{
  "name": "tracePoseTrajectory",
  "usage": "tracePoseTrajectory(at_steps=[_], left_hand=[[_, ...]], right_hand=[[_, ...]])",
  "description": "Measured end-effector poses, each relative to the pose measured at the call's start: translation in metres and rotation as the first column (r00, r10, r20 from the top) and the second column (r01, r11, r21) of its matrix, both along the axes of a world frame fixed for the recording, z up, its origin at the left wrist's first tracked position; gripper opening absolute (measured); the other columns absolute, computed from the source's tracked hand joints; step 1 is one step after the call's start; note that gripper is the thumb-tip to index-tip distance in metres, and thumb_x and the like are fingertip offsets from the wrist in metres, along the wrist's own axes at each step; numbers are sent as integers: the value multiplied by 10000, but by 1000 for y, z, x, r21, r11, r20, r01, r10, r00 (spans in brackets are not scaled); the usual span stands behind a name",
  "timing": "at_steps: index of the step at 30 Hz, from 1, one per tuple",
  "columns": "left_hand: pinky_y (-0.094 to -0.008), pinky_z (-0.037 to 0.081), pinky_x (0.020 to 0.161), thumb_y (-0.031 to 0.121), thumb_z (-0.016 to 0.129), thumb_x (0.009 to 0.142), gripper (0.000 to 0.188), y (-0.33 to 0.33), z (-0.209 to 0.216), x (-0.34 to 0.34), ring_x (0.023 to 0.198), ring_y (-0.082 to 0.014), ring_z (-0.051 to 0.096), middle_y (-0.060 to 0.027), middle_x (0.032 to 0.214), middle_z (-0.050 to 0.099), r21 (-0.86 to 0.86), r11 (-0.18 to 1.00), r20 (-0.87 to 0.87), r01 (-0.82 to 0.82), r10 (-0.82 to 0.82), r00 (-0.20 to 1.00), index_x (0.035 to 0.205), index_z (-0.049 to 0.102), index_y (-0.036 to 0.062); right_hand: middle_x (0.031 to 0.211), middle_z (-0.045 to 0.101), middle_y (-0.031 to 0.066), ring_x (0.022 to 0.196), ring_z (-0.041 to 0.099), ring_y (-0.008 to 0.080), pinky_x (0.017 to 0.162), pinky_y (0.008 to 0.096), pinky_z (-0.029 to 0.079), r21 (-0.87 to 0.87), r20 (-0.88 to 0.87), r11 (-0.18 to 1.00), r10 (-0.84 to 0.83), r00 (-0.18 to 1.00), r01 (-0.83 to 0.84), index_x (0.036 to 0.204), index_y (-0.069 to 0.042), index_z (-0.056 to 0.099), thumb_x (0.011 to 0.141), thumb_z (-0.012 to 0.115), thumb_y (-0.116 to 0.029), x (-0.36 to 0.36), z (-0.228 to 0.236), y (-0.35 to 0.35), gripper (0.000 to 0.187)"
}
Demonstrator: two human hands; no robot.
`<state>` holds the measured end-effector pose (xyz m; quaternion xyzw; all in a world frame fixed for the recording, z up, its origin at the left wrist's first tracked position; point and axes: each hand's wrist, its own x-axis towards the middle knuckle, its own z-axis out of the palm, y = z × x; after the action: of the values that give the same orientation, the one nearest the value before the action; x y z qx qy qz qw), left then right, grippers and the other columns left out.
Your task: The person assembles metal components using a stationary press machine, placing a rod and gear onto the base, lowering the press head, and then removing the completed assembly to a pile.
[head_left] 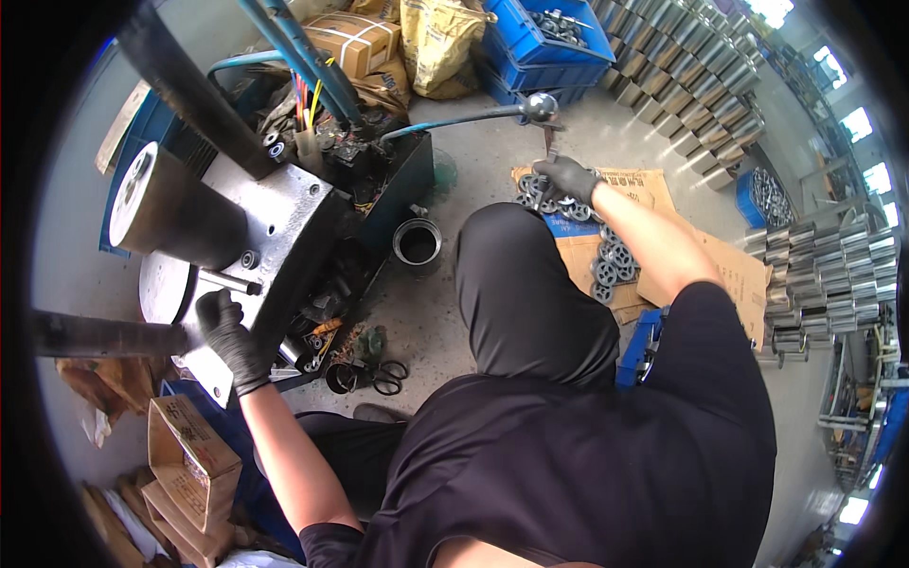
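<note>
My left hand (227, 339), in a black glove, is over the steel press table (295, 210), its fingers curled. Whatever it may hold is hidden. Just beyond its fingertips lies a short metal rod (229, 281), and a small ring-shaped part (249, 259) sits beside that. Above the plate is the thick cylindrical press ram (180, 208). My right hand (566, 180), in a dark grey glove, is closed on a slim metal tool (549, 142) whose exact kind I cannot make out. It is near the lever's ball knob (540, 107), above several spoked metal wheels (615, 257).
A blue lever (454, 121) sticks out from the machine. On the floor stand a dark metal cup (418, 242), scissors (389, 377) and flattened cardboard (705, 265). Blue crates (549, 71) and stacked metal cylinders (682, 76) are behind. An open carton (194, 454) stands lower left.
</note>
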<state>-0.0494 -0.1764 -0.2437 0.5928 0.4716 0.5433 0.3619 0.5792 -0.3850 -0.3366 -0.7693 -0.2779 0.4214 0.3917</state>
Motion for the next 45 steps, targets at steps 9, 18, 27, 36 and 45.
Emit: tracePoseTrajectory(at_steps=[9,18,27,36,45], left_hand=[[-385,575,837,297,695,1042,315,42,-29,-52,928,-253,725,-141,1022,759,29,896,-271,-442,433,860,1173,665,12],[-411,565,806,355,671,1039,365,41,-31,-44,895,-264,724,-134,969,749,91,897,-420,-432,428,800,1195,687,25],[-424,549,876,363,657,1041,372,55,-35,-73,920,-296,722,-152,1029,766,128,920,-537,-371,379,754,1192,686,24],[-420,535,917,312,649,1044,338,65,-35,-104,966,-315,706,-177,1100,751,193,930,-623,-313,363,693,1195,673,10],[-433,536,923,333,644,1042,329,61,-43,-68,966,-304,720,-165,1084,752,99,923,-544,-371,363,757,1181,673,37]], right_hand=[[801,708,114,512,670,268,429,376,537,2,-330,226,-920,214,974,1091,-80,650,1014,630,-522,22,-190,-237,449],[739,714,177,523,697,281,416,392,507,73,-34,-100,-995,-98,992,1027,41,637,991,600,-416,-4,-208,-320,460],[766,723,187,505,683,284,441,388,544,55,-179,-205,-965,-192,977,991,33,661,984,575,-410,22,-213,-293,451],[954,748,165,960,730,283,855,434,549,77,403,879,-460,791,471,1091,10,699,1025,627,-430,9,-228,-265,451],[1137,759,236,1046,732,356,906,442,558,105,346,610,-763,546,786,1280,16,695,1028,606,-472,24,-217,-274,556]])
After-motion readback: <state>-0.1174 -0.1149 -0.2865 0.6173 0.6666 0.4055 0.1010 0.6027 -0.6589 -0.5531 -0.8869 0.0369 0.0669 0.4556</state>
